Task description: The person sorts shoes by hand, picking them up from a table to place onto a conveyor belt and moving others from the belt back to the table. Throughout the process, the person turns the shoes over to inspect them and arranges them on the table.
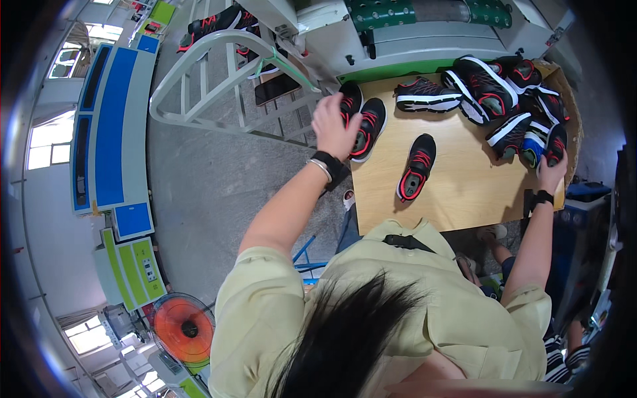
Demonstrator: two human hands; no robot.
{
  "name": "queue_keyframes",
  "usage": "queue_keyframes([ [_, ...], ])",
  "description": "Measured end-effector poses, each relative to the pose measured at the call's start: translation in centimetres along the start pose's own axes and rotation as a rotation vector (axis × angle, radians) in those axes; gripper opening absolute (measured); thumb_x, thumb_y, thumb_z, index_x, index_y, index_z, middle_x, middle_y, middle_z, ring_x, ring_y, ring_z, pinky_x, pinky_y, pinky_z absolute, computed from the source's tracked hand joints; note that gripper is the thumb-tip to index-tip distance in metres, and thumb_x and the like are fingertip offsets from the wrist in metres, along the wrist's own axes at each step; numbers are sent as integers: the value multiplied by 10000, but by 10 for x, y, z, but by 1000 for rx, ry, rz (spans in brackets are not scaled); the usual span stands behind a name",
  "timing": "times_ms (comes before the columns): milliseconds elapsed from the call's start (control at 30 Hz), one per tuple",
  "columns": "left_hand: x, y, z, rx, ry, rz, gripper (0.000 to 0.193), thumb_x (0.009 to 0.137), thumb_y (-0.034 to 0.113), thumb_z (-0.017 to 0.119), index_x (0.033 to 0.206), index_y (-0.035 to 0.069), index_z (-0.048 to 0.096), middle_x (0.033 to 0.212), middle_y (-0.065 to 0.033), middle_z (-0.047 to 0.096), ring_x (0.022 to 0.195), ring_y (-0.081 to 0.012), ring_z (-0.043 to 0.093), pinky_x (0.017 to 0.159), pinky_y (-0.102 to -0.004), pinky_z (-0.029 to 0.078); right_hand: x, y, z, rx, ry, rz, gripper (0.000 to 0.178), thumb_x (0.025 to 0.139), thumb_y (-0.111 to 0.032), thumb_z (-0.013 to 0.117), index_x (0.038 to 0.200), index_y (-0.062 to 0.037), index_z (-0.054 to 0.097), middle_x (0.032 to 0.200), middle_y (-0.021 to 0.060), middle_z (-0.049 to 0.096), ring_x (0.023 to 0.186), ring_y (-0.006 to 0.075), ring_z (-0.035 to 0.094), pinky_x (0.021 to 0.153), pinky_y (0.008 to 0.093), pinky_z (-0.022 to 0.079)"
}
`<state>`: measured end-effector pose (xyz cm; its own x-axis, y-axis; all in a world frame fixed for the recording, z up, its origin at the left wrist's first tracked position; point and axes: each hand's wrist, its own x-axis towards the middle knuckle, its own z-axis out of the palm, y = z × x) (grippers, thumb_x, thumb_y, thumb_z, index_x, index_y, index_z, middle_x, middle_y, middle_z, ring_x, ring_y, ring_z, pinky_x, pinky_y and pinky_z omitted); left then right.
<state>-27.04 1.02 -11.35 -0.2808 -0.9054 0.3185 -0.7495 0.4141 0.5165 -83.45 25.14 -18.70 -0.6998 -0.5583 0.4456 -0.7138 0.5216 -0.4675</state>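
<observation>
My left hand (pixel 334 126) rests on a pair of black sneakers with red trim (pixel 369 123) at the far left corner of a wooden table (pixel 464 189), fingers curled over them. At the table's right side my right hand (pixel 552 174) grips a black sneaker (pixel 556 142) at the edge of a pile. A single black and red sneaker (pixel 415 166) lies alone mid-table between both hands. Another sneaker (pixel 426 95) stands on its side at the back.
A heap of several black, red and white sneakers (pixel 507 99) fills the table's back right. A white metal rack (pixel 229 79) with shoes stands to the left on the grey floor. A green and white machine (pixel 424 26) is behind the table. An orange fan (pixel 184 328) sits lower left.
</observation>
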Motion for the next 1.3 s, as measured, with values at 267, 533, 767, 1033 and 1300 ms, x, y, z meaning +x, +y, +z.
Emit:
queue_keyframes([
  [267, -16, -122, 39, -440, -161, -373, 662, 850, 267, 756, 1342, -37, 433, 1192, -225, 611, 1111, -314, 612, 971, -390, 468, -165, -146, -48, 569, -387, 365, 688, 820, -121, 740, 1408, 2, 404, 1320, 170, 498, 1174, 243, 514, 1016, 369, 421],
  [533, -85, -15, 38, -317, -489, -355, 687, 815, 187, 737, 1344, -42, 363, 1248, -307, 513, 1167, -436, 539, 1013, -451, 431, -227, -235, 14, 488, -638, 191, 758, 793, -155, 749, 1393, 34, 326, 1328, 260, 403, 1260, 409, 365, 1099, 442, 320],
  [767, -76, -19, 2, -632, -921, -619, 762, 868, 54, 722, 1395, -28, 178, 1209, -166, 592, 1107, -198, 603, 896, -315, 527, -130, -199, 27, 363, -358, -157, 577, 829, -215, 738, 1296, -14, 465, 1167, 212, 485, 1124, 391, 475, 995, 465, 382],
  [1033, -35, -3, 5, -119, -489, -119, 704, 793, 271, 755, 1388, 15, 477, 1483, -367, 274, 1373, -495, 343, 1142, -463, 328, 34, -229, 51, -227, -457, -440, 1016, 574, -234, 910, 1452, -139, 409, 1344, 217, 501, 1203, 396, 515, 1046, 451, 427],
  [1300, 7, 36, 14, -36, -414, 144, 641, 864, 315, 701, 1408, 73, 461, 1489, -256, 352, 1376, -432, 366, 1127, -467, 328, -70, -178, -25, 700, -477, 286, 573, 881, -222, 712, 1346, 28, 488, 1182, 121, 609, 1071, 172, 589, 923, 306, 483],
])
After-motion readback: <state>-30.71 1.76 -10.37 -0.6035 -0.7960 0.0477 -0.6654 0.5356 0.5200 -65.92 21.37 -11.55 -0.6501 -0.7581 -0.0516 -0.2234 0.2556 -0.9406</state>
